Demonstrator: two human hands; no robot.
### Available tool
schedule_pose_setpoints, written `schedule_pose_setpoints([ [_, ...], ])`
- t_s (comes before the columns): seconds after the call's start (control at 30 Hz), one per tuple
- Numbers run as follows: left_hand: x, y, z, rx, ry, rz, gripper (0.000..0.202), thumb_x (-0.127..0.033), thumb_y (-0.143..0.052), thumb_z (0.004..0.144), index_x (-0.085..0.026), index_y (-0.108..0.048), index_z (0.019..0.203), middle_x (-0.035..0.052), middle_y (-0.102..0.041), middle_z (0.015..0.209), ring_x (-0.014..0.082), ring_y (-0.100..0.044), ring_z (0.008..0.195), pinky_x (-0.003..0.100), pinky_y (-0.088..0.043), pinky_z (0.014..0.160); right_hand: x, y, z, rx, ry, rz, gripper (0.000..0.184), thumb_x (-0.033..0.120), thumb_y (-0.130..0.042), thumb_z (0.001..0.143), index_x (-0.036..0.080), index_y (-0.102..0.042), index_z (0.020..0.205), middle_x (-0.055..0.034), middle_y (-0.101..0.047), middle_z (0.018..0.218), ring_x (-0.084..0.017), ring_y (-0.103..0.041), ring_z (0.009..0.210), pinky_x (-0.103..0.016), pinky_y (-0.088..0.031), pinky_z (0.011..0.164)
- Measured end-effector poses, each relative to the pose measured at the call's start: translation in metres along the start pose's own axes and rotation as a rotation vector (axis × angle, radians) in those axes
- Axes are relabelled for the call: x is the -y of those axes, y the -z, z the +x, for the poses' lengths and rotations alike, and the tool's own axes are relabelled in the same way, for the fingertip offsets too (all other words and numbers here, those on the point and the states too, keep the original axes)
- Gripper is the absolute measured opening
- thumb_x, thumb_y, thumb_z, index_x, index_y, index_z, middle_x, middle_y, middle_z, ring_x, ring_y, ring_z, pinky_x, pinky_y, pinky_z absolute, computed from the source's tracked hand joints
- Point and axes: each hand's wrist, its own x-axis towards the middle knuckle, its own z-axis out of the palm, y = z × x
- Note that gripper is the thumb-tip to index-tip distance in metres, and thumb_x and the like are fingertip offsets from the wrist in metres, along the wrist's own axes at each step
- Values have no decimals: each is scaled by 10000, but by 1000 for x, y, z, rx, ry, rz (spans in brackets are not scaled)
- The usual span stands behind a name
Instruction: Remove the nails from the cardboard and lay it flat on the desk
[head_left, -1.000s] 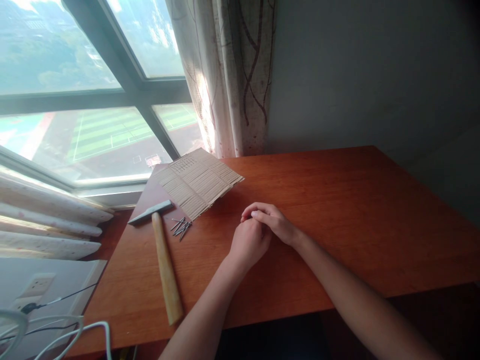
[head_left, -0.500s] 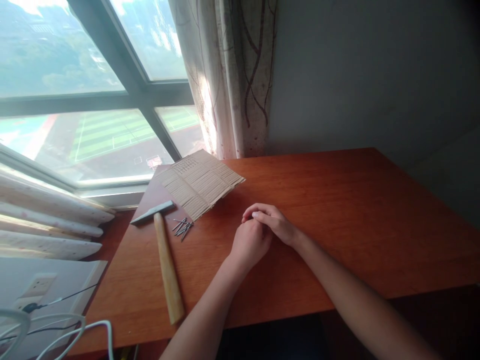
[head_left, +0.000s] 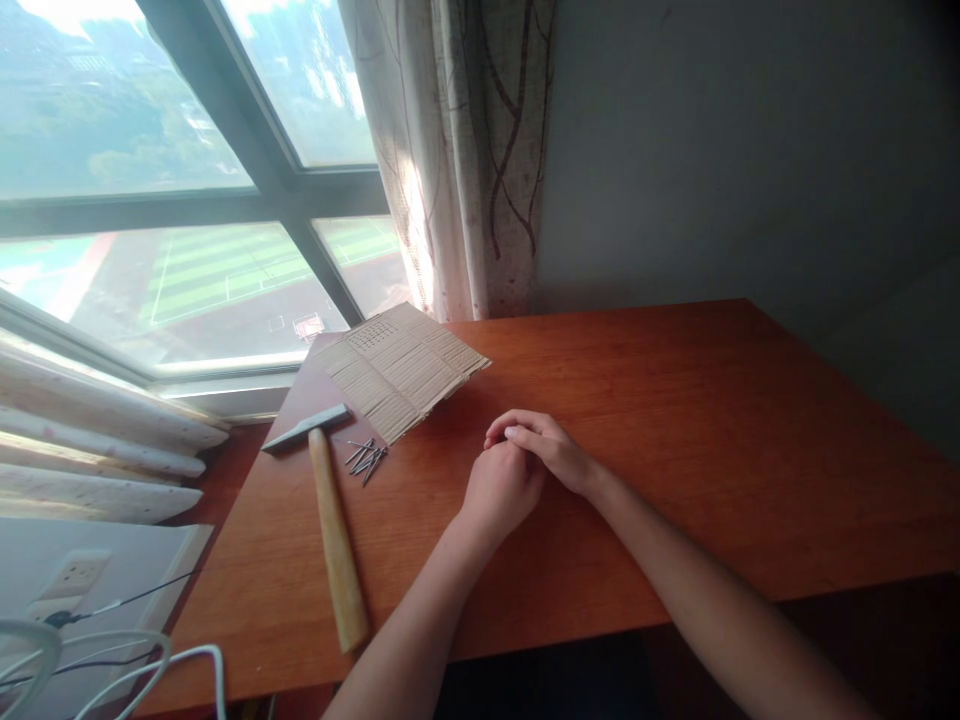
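Observation:
My left hand (head_left: 501, 490) rests over the desk with its back up, and its fingers are hidden underneath. Curled over its knuckles is my right hand (head_left: 546, 447), closed around it with the thumb lying on top. To the left lies a hammer (head_left: 335, 540) with a grey metal head and a wooden handle pointing toward me. Between the hammer head and the cardboard is a small pile of several nails (head_left: 365, 460). Beyond them a piece of corrugated cardboard (head_left: 409, 370) lies partly raised off the desk, with rows of small holes near its far corner.
The reddish-brown wooden desk (head_left: 675, 430) stretches right toward a grey wall (head_left: 712, 150). A window (head_left: 210, 280) and curtains (head_left: 465, 180) stand behind and left. White cables (head_left: 202, 650) and a wall socket (head_left: 79, 572) are at the lower left.

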Motion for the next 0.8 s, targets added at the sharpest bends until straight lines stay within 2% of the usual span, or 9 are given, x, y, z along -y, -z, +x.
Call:
schedule_pose_setpoints([
  [0.57, -2, 0, -2, 41, 20, 57, 206, -175, -480, 885, -107, -669, 931, 124, -714, 794, 238, -676, 672, 288, -441, 551, -3, 0, -2, 12, -28, -6, 211, 266, -534, 899, 165, -713, 942, -56, -715, 949, -197, -650, 927, -331, -495, 877],
  [0.7, -1, -1, -3, 24, 1, 32, 181, -162, -493, 861, -119, -669, 869, 113, -708, 772, 220, -656, 647, 282, -397, 540, -3, 0, -2, 11, -32, -7, 211, 275, -537, 902, 172, -717, 944, -53, -718, 959, -195, -650, 928, -331, -494, 886],
  [0.8, 0, -2, -4, -4, 16, -43, 156, -140, -510, 829, -140, -639, 742, 74, -676, 695, 180, -612, 595, 268, -357, 533, -2, 1, -2, 13, -27, 3, 228, 291, -545, 902, 170, -738, 919, -59, -732, 958, -204, -654, 932, -338, -496, 896],
])
